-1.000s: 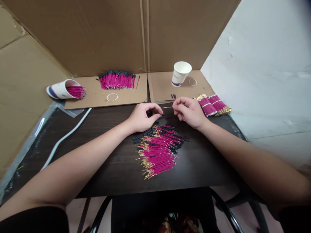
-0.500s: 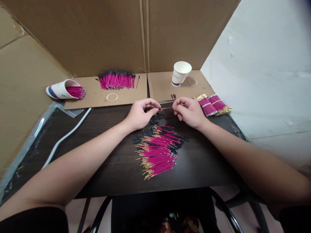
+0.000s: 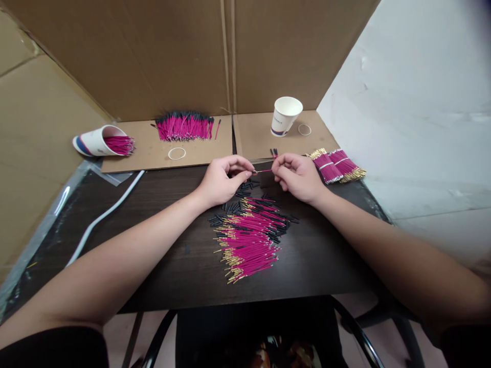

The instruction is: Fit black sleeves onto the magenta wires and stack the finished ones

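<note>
Between my two hands a short pink wire [image 3: 266, 170] is stretched level, its gold end toward the left. My right hand [image 3: 298, 178] pinches the wire's other end in closed fingertips. With thumb and forefinger, my left hand [image 3: 224, 180] pinches a small black sleeve [image 3: 253, 172] at the gold end; how far the sleeve covers that end is too small to tell. Loose black sleeves [image 3: 247, 188] lie just below the left fingers. Closer to me spreads a pile of pink wires [image 3: 249, 243] with gold tips, black sleeves scattered over its upper part.
Sleeved pink wires [image 3: 185, 127] lie on the cardboard [image 3: 140, 162] at the back. A tipped paper cup [image 3: 90, 143] holds more wires. An upright paper cup [image 3: 283, 120] and banded wire bundles [image 3: 330, 166] stand right. A pale tube [image 3: 102, 217] crosses the table's left side.
Both hands stay almost in place. A little less of the wire's gold end shows beside my left fingertips.
</note>
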{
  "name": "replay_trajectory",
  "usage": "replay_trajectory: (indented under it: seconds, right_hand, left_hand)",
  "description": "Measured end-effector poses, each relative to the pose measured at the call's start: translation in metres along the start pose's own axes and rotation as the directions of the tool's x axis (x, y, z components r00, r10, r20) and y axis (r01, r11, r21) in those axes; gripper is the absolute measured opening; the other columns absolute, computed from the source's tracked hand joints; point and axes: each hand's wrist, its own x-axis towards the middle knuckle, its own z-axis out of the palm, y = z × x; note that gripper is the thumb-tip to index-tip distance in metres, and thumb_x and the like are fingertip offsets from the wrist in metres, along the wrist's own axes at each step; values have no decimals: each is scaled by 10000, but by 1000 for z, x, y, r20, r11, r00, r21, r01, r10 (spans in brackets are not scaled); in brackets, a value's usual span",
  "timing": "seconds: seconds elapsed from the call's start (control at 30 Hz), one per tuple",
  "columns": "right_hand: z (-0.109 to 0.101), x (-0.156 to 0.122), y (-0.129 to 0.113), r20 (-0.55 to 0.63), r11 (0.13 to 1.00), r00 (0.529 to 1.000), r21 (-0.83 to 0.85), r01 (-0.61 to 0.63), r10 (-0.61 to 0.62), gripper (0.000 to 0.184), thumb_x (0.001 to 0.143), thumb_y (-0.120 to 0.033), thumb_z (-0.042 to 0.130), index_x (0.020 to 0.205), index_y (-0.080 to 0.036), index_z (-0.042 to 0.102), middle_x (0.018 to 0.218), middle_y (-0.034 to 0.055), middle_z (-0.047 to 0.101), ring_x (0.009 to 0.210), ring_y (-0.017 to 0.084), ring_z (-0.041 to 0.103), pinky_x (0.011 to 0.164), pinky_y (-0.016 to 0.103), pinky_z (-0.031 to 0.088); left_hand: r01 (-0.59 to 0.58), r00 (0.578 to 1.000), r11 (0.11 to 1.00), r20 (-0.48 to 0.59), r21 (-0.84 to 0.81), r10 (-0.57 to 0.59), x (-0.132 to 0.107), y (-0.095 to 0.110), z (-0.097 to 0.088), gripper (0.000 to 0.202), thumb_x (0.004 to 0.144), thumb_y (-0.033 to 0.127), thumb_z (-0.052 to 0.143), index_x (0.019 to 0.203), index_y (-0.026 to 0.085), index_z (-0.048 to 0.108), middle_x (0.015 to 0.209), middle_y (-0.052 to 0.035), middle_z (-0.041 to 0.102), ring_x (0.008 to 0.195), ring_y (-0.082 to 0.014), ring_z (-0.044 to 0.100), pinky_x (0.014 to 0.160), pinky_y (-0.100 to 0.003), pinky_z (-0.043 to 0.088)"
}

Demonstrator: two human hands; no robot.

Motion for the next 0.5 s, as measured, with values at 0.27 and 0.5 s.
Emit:
replay_trajectory:
  seconds: [0.27, 0.5]
  right_hand:
    - [3, -1, -1, -11, 994, 996, -70, 84, -85, 180, 906, -394, 768, 852, -226, 730, 746, 64, 685, 643, 186, 604, 483, 288, 407]
    - [4, -2, -1, 20, 992, 994, -62, 111, -110, 222, 939, -432, 793, 879, -224, 742, 782, 69, 694, 649, 189, 581, 500, 305, 410]
  left_hand:
    - [20, 999, 1000, -44, 20, -19, -1, 1, 1, 204, 919, 289, 859, 1057, 157, 787, 989, -113, 835, 921, -253, 816, 891, -389, 686]
    - [1, 999, 1000, -34, 25, 0, -1, 0, 2, 181, 935, 278, 850, 1058, 155, 798, 1014, -118, 841, 941, -253, 823, 909, -387, 686]
